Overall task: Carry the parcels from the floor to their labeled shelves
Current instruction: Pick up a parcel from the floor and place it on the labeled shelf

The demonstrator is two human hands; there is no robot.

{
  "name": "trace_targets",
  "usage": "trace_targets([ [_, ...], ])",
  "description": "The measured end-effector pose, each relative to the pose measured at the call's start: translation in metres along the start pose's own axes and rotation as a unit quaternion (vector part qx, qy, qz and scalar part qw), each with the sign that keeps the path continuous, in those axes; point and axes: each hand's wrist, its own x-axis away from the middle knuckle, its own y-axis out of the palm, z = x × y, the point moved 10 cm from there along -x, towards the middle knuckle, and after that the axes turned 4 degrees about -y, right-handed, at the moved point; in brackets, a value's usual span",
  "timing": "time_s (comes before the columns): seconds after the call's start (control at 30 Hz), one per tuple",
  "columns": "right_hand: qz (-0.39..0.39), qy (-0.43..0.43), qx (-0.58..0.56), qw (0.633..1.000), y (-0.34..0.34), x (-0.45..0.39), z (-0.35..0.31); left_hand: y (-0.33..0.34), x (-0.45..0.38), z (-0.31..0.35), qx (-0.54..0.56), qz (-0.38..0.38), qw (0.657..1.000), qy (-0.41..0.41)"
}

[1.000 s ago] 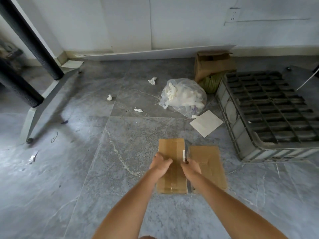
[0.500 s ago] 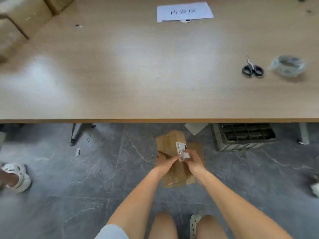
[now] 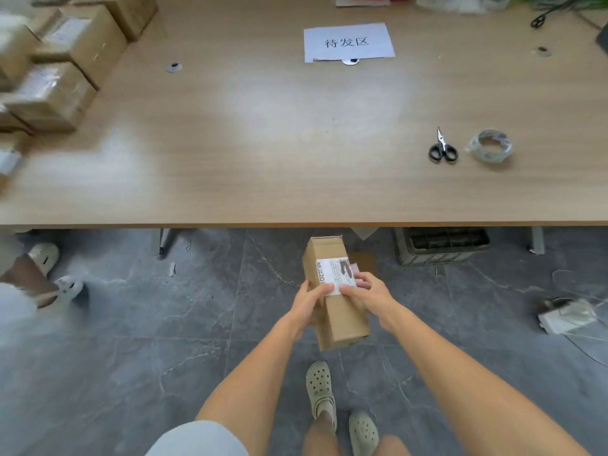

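Brown cardboard parcel, long, bearing a white label, is being held above the grey floor, near the wooden worktop. Left hand and right hand are both gripping its sides. Black scissors and clear tape roll are lying far right.
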Motion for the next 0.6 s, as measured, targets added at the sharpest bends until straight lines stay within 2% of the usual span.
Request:
trace_targets([
  [0.1,0.024,-0.023,-0.039,0.999,-0.005,0.025,-0.017,0.003,0.029,0.003,0.036,0.005,0.999,-0.017],
  [0.23,0.074,-0.094,0.031,0.992,-0.022,0.057,-0.041,0.009,0.066,0.009,0.134,-0.014,0.991,0.007],
  [0.33,0.105,-0.143,0.054,0.983,-0.034,0.085,-0.052,0.019,0.096,0.011,0.163,-0.021,0.986,0.038],
  [0.47,0.183,-0.144,0.073,0.97,-0.059,0.123,-0.056,0.027,0.132,0.005,0.189,-0.019,0.98,0.057],
  [0.53,0.181,-0.127,0.076,0.972,-0.064,0.134,-0.055,0.025,0.15,0.005,0.199,-0.016,0.977,0.073],
  [0.6,0.118,-0.099,0.069,0.986,-0.052,0.142,-0.051,0.021,0.17,0.006,0.213,-0.003,0.973,0.093],
])
